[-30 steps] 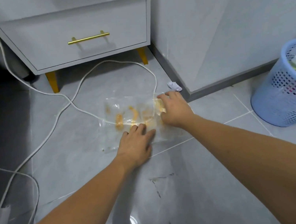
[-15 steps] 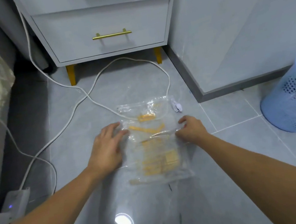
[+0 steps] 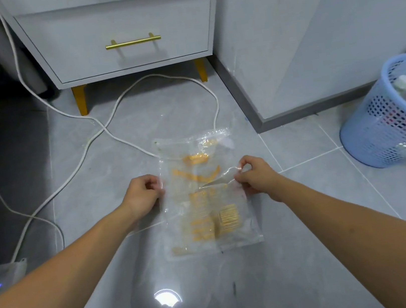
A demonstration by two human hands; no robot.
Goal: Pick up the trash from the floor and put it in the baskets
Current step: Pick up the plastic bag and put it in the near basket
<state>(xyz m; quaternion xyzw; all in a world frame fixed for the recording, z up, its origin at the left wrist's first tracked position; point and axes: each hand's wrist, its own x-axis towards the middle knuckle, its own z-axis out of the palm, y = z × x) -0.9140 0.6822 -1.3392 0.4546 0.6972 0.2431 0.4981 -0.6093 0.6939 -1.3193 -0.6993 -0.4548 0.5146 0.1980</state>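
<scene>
Pinching now: left hand (image 3: 145, 195) and right hand (image 3: 254, 176), flat half a second ago, curl onto opposite edges of the clear plastic bag with orange print (image 3: 204, 195) between them. Bag's far end overlies the white cable (image 3: 126, 141). Blue perforated plastic basket (image 3: 391, 115), right of right hand, partly cut off; contents indistinct.

Open grey floor tile (image 3: 304, 257) lies near me and to my right, giving free passage toward the blue basket (image 3: 384, 137). A white cable (image 3: 120, 137) loops across the floor far and left. Beyond it stands the white nightstand (image 3: 126, 33); the wall base (image 3: 308, 109) closes the far right.
</scene>
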